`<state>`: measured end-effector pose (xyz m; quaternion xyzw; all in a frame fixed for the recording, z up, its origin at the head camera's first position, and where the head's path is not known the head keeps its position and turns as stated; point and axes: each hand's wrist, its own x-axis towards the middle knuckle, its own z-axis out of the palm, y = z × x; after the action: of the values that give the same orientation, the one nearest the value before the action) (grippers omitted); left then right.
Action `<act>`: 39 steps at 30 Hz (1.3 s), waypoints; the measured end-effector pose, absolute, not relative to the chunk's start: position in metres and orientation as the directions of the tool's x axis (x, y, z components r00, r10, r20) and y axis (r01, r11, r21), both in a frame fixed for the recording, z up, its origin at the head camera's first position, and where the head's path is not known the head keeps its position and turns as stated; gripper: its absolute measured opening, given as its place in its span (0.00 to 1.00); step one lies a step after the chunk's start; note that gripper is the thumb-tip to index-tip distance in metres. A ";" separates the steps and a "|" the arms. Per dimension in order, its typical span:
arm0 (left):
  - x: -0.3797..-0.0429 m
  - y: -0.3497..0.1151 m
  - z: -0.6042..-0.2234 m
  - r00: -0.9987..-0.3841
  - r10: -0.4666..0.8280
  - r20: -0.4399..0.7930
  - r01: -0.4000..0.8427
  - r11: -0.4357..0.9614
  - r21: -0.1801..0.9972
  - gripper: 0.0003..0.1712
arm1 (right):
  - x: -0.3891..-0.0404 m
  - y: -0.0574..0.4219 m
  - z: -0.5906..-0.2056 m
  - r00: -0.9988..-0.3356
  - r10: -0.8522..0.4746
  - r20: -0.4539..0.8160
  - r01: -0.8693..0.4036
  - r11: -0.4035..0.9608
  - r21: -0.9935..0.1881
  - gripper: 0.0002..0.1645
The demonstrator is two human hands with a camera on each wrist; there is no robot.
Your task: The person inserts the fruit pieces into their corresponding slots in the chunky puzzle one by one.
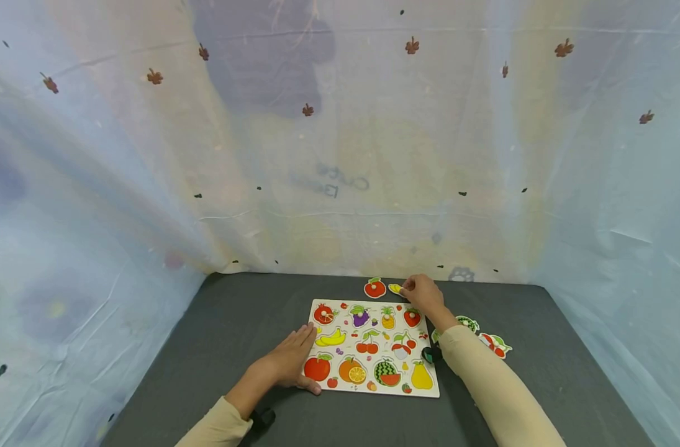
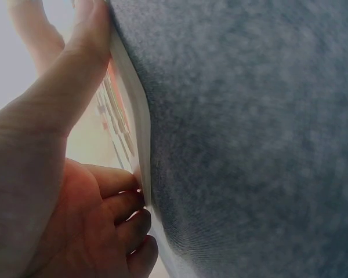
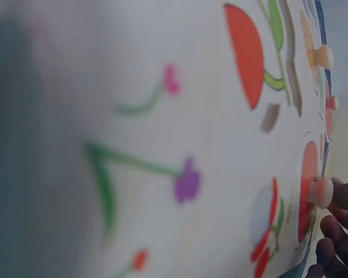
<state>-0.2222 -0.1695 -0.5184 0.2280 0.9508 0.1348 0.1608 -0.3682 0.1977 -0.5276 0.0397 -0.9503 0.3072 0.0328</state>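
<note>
A white fruit puzzle board [image 1: 407, 393] lies flat on the dark tabletop. My left hand [image 1: 292, 359] rests along its left side, the thumb by the near corner and the fingertips over the edge. In the left wrist view those fingers [image 2: 124, 208] meet the board's side. Beyond the far edge, my right hand [image 1: 423, 294] pinches a yellow fruit piece [image 1: 395, 288], partly hidden by the fingers. In the right wrist view, the right fingers show behind a strawberry piece's knob [image 3: 321, 192]. Pomegranate [image 1: 323, 314], grape [image 1: 359, 316], pineapple [image 1: 387, 318] and strawberry [image 1: 412, 318] pieces sit in the far row.
A loose red apple-like piece [image 1: 375, 288] lies beyond the board, left of the yellow one. Right of the board, partly behind the right forearm, are a watermelon piece [image 1: 468, 323] and a red-and-green piece [image 1: 495, 345]. A patterned curtain [image 1: 362, 242] hangs behind the table.
</note>
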 end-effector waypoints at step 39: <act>-0.224 -0.172 -0.525 -0.857 0.463 -0.226 0.386 0.868 0.313 0.80 | -0.319 0.146 -0.511 -0.921 -0.291 0.259 -0.386 0.777 -0.498 0.07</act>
<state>-0.2237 -0.1722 -0.5250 0.2222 0.9549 0.1294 0.1484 -0.3192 0.1455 -0.5107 0.1802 -0.9388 0.2813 0.0841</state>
